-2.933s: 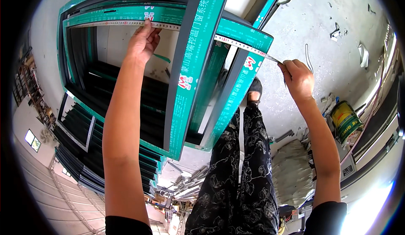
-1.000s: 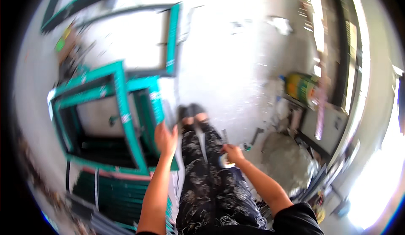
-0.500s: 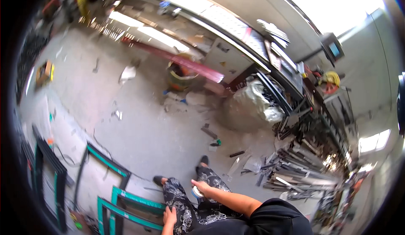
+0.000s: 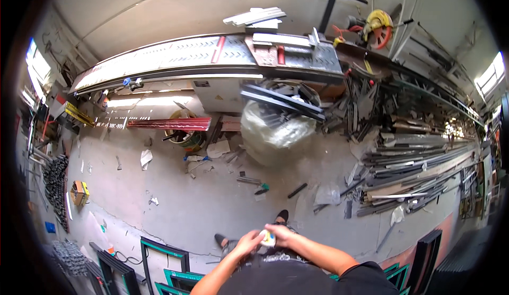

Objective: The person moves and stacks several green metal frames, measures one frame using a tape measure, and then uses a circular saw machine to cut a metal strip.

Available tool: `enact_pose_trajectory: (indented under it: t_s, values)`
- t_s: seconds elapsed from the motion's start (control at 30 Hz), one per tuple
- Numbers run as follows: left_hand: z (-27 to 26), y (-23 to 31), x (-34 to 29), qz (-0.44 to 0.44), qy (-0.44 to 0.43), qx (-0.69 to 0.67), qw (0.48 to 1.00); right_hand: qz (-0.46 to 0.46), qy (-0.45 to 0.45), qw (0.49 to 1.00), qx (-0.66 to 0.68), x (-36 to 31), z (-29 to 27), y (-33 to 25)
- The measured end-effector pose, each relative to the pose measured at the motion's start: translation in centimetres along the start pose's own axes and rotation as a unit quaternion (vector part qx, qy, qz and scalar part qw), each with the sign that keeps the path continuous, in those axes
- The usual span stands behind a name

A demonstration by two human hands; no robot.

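Observation:
In front of my waist, both hands meet around a small white round item (image 4: 269, 239) with yellow and blue marks. It may be a roll or a small tub; its kind cannot be made out. My right hand (image 4: 281, 234) is closed on its right side. From the left, my left hand (image 4: 249, 242) presses against it with the fingers curled. The fingers hide part of its edge. Below the hands are my dark patterned trousers and dark shoes (image 4: 283, 215).
Dark window frames with green strips (image 4: 165, 248) stand at the lower left. Ahead, a large clear sack of profile scraps (image 4: 275, 133) sits before a long machine bench (image 4: 175, 56). Red bars (image 4: 169, 124) rest over a bucket (image 4: 185, 141). Metal profiles (image 4: 413, 175) lie piled to the right.
My view has swung round to the bench. My left hand has left the green-edged frame and joined my right hand at the white item, which my right hand held before.

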State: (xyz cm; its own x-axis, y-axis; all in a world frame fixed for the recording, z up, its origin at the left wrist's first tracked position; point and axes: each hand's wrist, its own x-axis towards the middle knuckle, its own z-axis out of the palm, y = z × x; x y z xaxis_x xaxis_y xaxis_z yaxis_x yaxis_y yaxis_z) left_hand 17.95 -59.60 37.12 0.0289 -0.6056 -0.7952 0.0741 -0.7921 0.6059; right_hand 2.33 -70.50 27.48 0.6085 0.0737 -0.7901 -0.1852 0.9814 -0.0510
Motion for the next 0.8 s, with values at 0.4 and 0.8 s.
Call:
enact_pose_trajectory:
  t_s: [0.4,0.8]
  values:
    - [4.3,20.1,20.9,0.117,0.093,-0.019,0.989,-0.338,0.251,0.901,-0.105,-12.1,-2.9,-20.3]
    - [-6.7,28.8,50.2,-0.047,0.234,-0.460,0.855,-0.364,0.294,0.883,-0.020,-20.2,-12.4,-43.7]
